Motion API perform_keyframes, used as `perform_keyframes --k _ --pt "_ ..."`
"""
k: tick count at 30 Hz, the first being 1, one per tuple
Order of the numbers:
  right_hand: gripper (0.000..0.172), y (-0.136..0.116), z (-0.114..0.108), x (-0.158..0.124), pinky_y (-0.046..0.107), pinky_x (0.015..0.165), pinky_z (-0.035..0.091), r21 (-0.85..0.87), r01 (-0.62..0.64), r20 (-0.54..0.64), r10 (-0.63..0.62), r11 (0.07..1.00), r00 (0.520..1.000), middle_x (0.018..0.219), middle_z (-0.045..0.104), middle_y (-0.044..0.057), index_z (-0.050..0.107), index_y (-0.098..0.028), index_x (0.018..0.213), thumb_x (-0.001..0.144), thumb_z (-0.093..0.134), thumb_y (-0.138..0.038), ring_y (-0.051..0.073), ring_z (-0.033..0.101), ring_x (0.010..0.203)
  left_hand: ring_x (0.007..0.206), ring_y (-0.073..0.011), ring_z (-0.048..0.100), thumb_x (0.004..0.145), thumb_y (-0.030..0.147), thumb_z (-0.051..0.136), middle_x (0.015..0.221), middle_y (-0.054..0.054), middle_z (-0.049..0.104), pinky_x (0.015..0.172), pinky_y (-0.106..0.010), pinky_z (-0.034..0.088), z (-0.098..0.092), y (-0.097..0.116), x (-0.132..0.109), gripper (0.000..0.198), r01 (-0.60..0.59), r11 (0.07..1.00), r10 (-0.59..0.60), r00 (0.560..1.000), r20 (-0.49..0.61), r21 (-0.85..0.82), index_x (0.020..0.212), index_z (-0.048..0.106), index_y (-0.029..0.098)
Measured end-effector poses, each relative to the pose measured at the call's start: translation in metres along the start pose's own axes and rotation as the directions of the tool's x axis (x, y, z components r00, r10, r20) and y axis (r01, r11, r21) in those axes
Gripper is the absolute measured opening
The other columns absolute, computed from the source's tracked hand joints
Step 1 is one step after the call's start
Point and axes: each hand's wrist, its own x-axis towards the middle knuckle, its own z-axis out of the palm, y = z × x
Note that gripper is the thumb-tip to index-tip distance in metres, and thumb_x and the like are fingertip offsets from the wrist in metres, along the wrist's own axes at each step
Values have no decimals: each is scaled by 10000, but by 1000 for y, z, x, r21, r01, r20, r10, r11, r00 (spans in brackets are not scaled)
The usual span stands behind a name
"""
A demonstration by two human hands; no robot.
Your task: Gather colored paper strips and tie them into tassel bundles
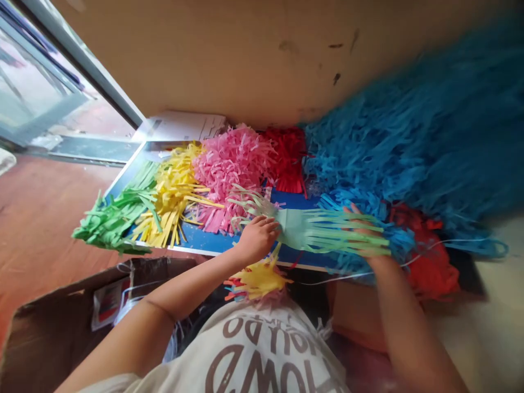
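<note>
A pale green piece of fringed tissue paper [292,228] stretches sideways in front of me, its long strips fanned out to the right. At its uncut middle band, my left hand [258,237] is closed on the paper, with shorter strips sticking out beyond it. My right hand [364,232] lies under the strips at the right end, fingers apart and partly covered by them. Just below, near my lap, is a bunch of yellow fringe [262,278] with multicoloured ends. A thin white string [327,280] runs from there to the right, passing near my right wrist.
On the blue table [204,236] lie piles of green fringe [118,218], yellow fringe [170,191], pink fringe [237,164] and dark red fringe [286,158]. A large blue fringe heap [388,136] fills the right, beside red fringe [429,254]. A cardboard box [53,316] stands lower left.
</note>
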Motion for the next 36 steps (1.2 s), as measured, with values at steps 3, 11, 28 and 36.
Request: perform_keyframes --k 3,11,28,36 --pt "361 26 -64 -25 493 714 514 -95 -103 -168 86 990 982 741 699 115 755 -291 1050 957 457 -472 323 685 772 1197 -251 635 949 187 532 1211 -91 731 1061 -468 429 21 11 -1 269 59 998 -57 994 89 -23 1119 741 201" --pt "270 -116 3 -38 461 1074 427 188 329 -22 -331 925 943 1170 734 112 603 -183 1220 964 530 -232 241 685 1120 1227 -220 613 1005 232 472 1240 -50 726 1166 -499 309 21 19 14 294 83 994 -76 992 97 -72 1183 706 236" --pt "182 -108 32 -24 453 1063 403 386 304 174 -392 871 903 1046 768 85 652 -199 995 948 478 -176 217 710 1032 1137 -223 664 964 171 486 1129 -88 758 1207 -539 225 13 20 10 302 153 962 -98 966 238 -225 1192 682 192" --pt "331 -92 42 -8 365 813 458 453 -31 312 -126 891 942 782 751 46 702 -237 827 963 503 -464 207 661 726 1000 -225 666 879 417 664 988 -76 752 1109 -486 298 -1 -5 8 321 370 876 -316 925 211 -310 1113 708 201"
